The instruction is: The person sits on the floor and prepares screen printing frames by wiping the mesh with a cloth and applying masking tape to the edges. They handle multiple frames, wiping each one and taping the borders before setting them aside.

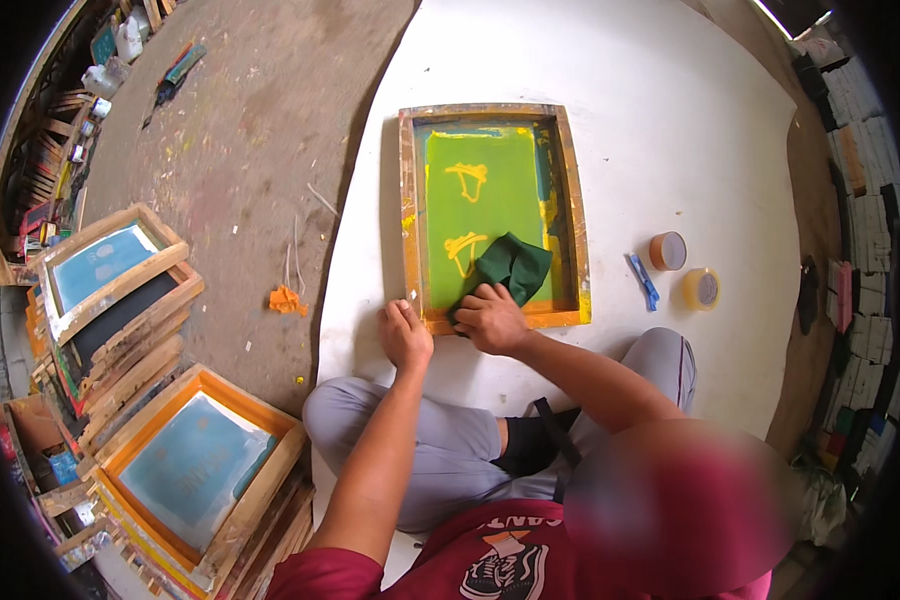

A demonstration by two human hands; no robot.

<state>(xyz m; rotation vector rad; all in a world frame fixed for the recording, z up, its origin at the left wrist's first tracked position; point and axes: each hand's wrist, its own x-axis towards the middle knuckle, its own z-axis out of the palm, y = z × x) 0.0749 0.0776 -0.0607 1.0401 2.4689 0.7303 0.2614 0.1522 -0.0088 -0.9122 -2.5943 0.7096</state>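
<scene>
A wooden screen-printing frame [407, 180] lies flat on a white sheet in front of me. Its green mesh [500, 200] carries two yellow line figures, one above the other, with yellow smears along the edges. My left hand [406, 335] is closed on the frame's near left corner, thumb on top. In my right hand [491, 318] is a bunched dark green cloth [515, 268], pressed on the near part of the mesh and partly covering the lower figure. The fingertips of the right hand are tucked into the cloth.
Right of the frame lie a blue cutter [642, 282], a brown tape roll [668, 251] and a yellowish tape roll [702, 289]. Stacked wooden screens [195, 470] stand at my left. An orange scrap [287, 300] lies on the brown floor. My crossed legs [420, 430] border the frame's near side.
</scene>
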